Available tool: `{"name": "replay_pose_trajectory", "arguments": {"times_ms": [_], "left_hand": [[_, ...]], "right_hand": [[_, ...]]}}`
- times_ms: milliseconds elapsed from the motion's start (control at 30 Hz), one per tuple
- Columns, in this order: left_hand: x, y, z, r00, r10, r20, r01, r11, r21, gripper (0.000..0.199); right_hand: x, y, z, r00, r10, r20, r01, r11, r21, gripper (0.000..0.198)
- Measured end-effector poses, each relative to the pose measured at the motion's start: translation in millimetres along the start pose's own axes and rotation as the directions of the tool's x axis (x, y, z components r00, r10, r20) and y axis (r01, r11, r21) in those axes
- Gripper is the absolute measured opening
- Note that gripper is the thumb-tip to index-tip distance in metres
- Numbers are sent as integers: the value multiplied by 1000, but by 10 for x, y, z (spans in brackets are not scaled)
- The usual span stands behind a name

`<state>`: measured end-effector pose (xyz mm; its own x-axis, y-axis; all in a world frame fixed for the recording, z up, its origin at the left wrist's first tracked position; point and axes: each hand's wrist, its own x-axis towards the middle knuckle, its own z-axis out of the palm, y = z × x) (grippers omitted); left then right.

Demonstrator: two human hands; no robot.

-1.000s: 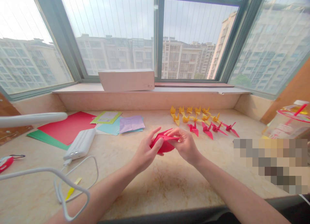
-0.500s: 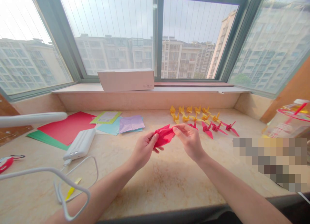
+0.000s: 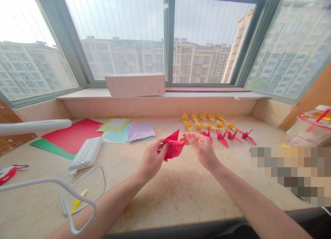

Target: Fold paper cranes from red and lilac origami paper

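Observation:
A folded piece of red origami paper (image 3: 173, 150) is held up over the counter, with one pointed flap standing upright at its top. My left hand (image 3: 154, 155) pinches it from the left side, thumb in front and fingers behind. At its right edge is my right hand (image 3: 200, 145), the fingers loosely bent and thumb lifted apart; whether a fingertip still touches the paper is hard to see. Just behind this hand lie several red paper cranes (image 3: 234, 137), one partly hidden by it. Several yellow paper cranes (image 3: 198, 125) sit in rows farther back.
Red sheets (image 3: 77, 133), green sheets (image 3: 51, 148) and a purple paper packet (image 3: 141, 132) lie left. Nearer are a white power bank (image 3: 86, 152), its looping cable (image 3: 94, 201) and a yellow strip (image 3: 79, 201). A lidded plastic cup (image 3: 305, 130) stands right; a white box (image 3: 134, 85) is on the sill.
My right fingers have loosened from the paper's right corner and the thumb has lifted. The red paper has turned in my left hand, its pointed flap now standing higher.

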<state>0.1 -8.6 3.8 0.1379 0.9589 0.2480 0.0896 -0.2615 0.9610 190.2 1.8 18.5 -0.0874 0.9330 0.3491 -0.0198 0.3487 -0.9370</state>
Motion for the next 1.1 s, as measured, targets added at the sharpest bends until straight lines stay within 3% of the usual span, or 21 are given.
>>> {"name": "replay_pose_trajectory", "arguments": {"times_ms": [333,433,600,733,867,1100], "left_hand": [[-12,39,5,1000,-15,-20,17,997,75,34],[-13,39,7,1000,-15,-21,16,997,79,34],[-28,29,35,999,-16,32,15,1000,19,30],[-57,50,55,998,-21,60,19,999,29,26],[-67,60,54,993,-36,112,35,999,9,39],[-40,4,45,998,26,65,-38,980,195,43]], "right_hand": [[-86,11,24,991,-100,86,115,977,-181,45],[-76,26,35,995,-95,37,101,967,-234,34],[-28,72,1,992,-98,-74,81,976,-200,32],[-24,83,-16,990,-127,-60,110,966,-233,29],[-42,79,0,986,-164,-22,152,948,-281,27],[-57,82,14,982,-187,41,191,949,-252,26]]}}
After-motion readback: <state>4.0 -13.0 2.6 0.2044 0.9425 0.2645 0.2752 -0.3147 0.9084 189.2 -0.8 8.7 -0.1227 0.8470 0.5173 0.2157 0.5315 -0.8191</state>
